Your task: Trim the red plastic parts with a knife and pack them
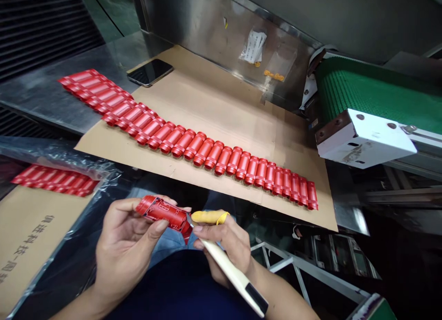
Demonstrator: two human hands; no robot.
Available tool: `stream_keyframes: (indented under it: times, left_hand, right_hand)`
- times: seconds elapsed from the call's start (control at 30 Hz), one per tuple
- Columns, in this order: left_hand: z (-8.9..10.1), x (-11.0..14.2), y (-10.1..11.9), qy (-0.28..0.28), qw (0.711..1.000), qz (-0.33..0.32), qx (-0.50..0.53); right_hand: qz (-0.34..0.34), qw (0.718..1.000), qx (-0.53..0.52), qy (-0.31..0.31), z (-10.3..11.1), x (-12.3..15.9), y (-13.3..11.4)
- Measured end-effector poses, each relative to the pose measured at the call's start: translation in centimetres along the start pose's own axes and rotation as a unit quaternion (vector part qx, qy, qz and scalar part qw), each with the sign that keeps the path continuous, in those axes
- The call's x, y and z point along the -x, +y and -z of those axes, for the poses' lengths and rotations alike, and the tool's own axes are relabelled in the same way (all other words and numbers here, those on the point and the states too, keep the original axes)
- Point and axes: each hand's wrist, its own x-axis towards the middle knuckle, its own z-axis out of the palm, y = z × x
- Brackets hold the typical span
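My left hand (127,246) is closed around a red cylinder (164,212) marked with a dark line pattern, tilted over my lap. In my right hand (224,244) is a knife with a long cream handle (226,267) and a dark end. Its short metal blade (189,220) meets the right end of the cylinder; whether it cuts or only touches, I cannot tell. A yellow finger cot (209,217) covers one finger of that hand. Beyond my hands, a long row of similar red cylinders (214,154) lies side by side on a cardboard sheet (221,108).
A black phone (150,72) lies at the back left. On the right stands a green conveyor belt (376,90) with a white metal bracket (366,138) jutting out. At lower left, a plastic-lined carton (31,237) has more red pieces beside its flap. Small plastic bags (253,46) hang on the metal wall.
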Motion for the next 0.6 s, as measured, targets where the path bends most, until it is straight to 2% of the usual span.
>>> stream_keyframes:
  times: [0.23, 0.33, 0.4, 0.47, 0.53, 0.6]
  left_hand:
    - [-0.3, 0.5, 0.8, 0.032, 0.998, 0.039, 0.023]
    - [-0.3, 0.4, 0.8, 0.038, 0.999, 0.03, 0.013]
    - [-0.2, 0.1, 0.6, 0.04, 0.998, 0.04, 0.012]
    - [-0.3, -0.3, 0.4, 0.037, 0.995, 0.087, 0.041]
    - [-0.5, -0.8, 0.2, 0.028, 0.984, 0.152, 0.084]
    - [-0.6, -1.1, 0.0, 0.014, 0.975, 0.193, 0.106]
  right_hand:
    - [-0.077, 0.996, -0.045, 0.016, -0.2, 0.5, -0.4]
    - [-0.109, 0.99, -0.083, -0.012, 0.0, 0.4, 0.1]
    - [-0.067, 0.994, -0.077, -0.04, 0.5, 0.0, 0.6]
    - [0.017, 0.997, 0.001, -0.079, 1.1, -0.3, 1.2]
    - [0.085, 0.984, 0.104, -0.116, 1.6, -0.7, 1.5]
    - [0.106, 0.973, 0.153, -0.138, 1.9, -0.7, 1.7]
